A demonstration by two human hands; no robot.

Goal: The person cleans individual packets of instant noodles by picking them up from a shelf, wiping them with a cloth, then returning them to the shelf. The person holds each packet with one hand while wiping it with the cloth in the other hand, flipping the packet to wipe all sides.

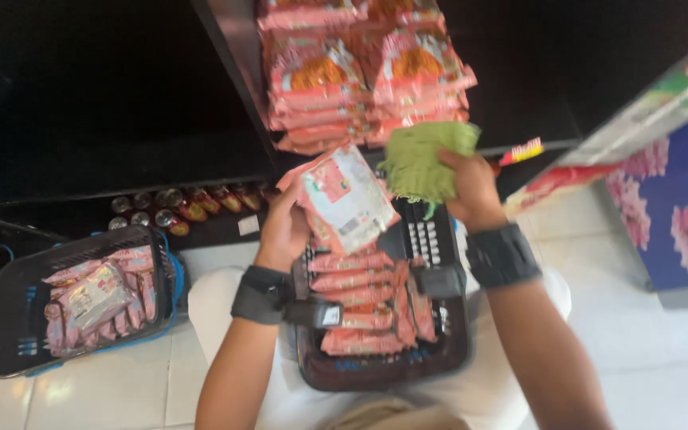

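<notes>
- Gripping a pink noodle packet (344,199), your left hand (282,231) was curled round its lower left edge, pkt tilted, back side up, held just above the dark basket (384,370) on your lap.
- Your right hand (471,187) was closed on a bunched green cloth (424,159), fingers wrapped over it, cloth just beside the packet's upper right corner; can't tell if they touched.
- Both wrists had black bands (503,255), w/ the left one near the basket handle.
- Under your hands the lap basket held more pink packets (356,306), stacked flat, roughly in rows.
- Right behind the cloth, the dark shelf (232,72) carried two tall stacks of the same packets (360,80), side by side.
- Further left, a second basket (17,318) w/ blue trim sat on the white tiled floor (662,350), also w/ pink pkts inside.
- Behind that, a low shelf row of small bottles (177,207), caps toward you.
- Far right stood a cabinet side (678,207), blue w/ pink flowers, well apart from your hands.
</notes>
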